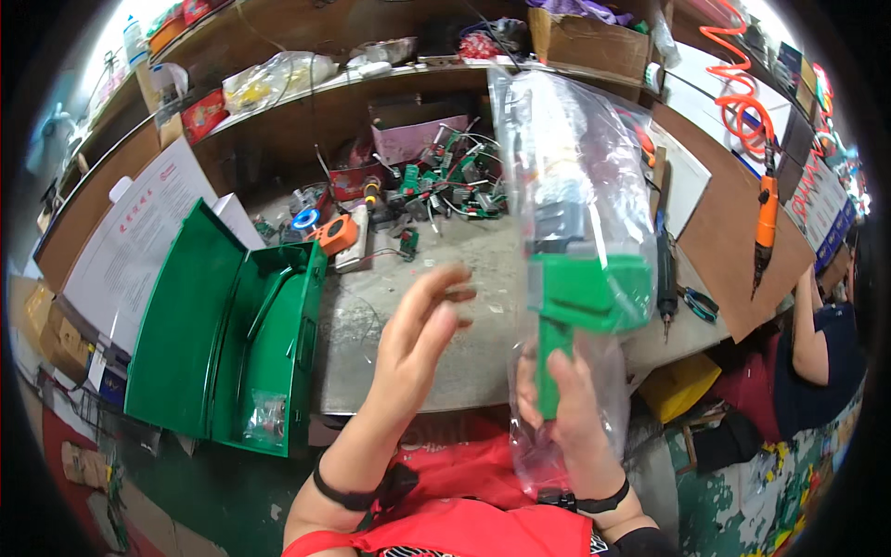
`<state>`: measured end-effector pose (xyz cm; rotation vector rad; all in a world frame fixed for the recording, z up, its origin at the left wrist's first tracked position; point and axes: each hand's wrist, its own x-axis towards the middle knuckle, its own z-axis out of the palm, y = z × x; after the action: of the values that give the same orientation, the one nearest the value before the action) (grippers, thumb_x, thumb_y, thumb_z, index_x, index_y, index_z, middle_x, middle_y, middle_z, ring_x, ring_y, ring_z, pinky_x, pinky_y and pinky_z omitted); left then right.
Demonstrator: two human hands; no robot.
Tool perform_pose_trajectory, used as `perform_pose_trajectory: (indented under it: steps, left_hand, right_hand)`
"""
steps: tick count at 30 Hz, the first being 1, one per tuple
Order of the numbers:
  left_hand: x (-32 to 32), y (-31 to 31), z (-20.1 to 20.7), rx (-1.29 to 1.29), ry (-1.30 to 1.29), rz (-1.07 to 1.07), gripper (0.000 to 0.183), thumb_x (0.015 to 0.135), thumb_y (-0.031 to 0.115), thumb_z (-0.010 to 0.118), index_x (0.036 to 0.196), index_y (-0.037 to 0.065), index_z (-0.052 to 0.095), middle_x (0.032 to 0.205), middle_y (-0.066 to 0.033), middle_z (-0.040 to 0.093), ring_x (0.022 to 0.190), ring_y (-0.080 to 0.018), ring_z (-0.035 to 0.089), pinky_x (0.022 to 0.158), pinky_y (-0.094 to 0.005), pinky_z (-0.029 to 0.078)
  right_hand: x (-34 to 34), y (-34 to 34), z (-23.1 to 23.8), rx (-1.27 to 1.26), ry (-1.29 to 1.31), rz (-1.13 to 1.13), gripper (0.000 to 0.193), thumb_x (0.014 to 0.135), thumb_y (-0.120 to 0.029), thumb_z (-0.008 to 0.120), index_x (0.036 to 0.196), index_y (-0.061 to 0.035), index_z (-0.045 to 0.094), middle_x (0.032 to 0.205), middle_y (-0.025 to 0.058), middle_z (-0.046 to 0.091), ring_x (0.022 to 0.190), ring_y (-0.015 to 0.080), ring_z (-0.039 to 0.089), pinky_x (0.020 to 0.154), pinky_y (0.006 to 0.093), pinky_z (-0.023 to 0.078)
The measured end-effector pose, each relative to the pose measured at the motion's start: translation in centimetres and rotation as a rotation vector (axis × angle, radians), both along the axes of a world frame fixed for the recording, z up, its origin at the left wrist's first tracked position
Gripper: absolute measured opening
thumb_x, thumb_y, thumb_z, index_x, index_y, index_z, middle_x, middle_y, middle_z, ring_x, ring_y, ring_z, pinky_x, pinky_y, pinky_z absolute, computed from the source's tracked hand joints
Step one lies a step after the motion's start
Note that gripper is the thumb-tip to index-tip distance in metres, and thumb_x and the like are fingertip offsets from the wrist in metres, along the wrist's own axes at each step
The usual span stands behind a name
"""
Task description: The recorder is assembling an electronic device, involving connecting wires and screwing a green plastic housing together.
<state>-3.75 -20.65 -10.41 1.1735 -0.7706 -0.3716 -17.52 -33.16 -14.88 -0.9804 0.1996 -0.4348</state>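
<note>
My right hand (577,399) is wrapped round the handle of a green tool (594,290), held upright in front of me. A long clear plastic bag (608,176) covers the tool and hangs down past my wrist. Through the film, the tool's upper end looks grey and silvery, but its exact shape is blurred by glare. My left hand (418,325) is raised over the bench to the left of the tool, fingers apart and holding nothing. Left of it, a green metal case (176,343) stands with its lid raised, a small clear bag of parts (266,418) inside.
Behind, wired green parts (445,181) lie heaped on the workbench (362,362). An orange box-shaped device (336,235) sits near the case. An orange screwdriver (765,223) hangs from a coiled hose at right, above pliers (701,304). Another person (817,353) works at far right.
</note>
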Motion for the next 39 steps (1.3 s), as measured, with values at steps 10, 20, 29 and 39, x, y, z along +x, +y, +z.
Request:
perform_pose_trajectory:
  steps: [10,20,29,39]
  left_hand:
    - [2.3,-4.2,-1.9,-0.329,0.456,-0.57,0.085,0.089,0.061,0.056,0.146,0.001,0.036,0.143,-0.0184,0.047,0.13,-0.031,0.047,0.11,-0.0481,0.036]
    - [2.9,-2.3,-4.1,-0.453,0.466,-0.797,0.082,0.091,0.062,0.053,0.146,0.004,0.035,0.142,-0.01,0.049,0.129,-0.0231,0.048,0.109,-0.0408,0.036]
    - [-0.7,-0.5,0.4,-0.018,0.367,-0.345,0.046,0.081,0.019,0.073,0.118,-0.002,0.057,0.101,-0.0096,0.064,0.085,-0.0169,0.063,0.069,-0.0294,0.054]
    - [2.9,5.2,4.8,-0.302,0.317,0.178,0.025,0.085,0.021,0.066,0.099,0.0,0.064,0.083,-0.0032,0.064,0.069,-0.0124,0.061,0.064,-0.0269,0.051]
  right_hand:
    - [-0.7,1.7,0.8,0.21,-0.045,0.515,0.034,0.083,-0.03,0.063,0.102,-0.0042,0.051,0.06,0.0,0.043,0.047,0.0063,0.041,0.041,0.0186,0.029]
    - [-0.4,1.9,1.9,0.218,-0.071,0.575,0.038,0.082,-0.04,0.065,0.093,-0.0083,0.047,0.058,-0.0055,0.035,0.042,0.0034,0.028,0.039,0.0196,0.021]
    - [2.6,1.2,3.6,-0.003,-0.003,0.484,0.043,0.09,-0.038,0.049,0.112,-0.001,0.053,0.072,0.0045,0.05,0.053,0.0108,0.044,0.05,0.0238,0.037]
    - [3.1,0.1,-0.6,-0.22,-0.051,0.152,0.068,0.088,-0.045,0.06,0.136,0.0012,0.046,0.129,0.0148,0.055,0.119,0.0241,0.055,0.098,0.0382,0.043]
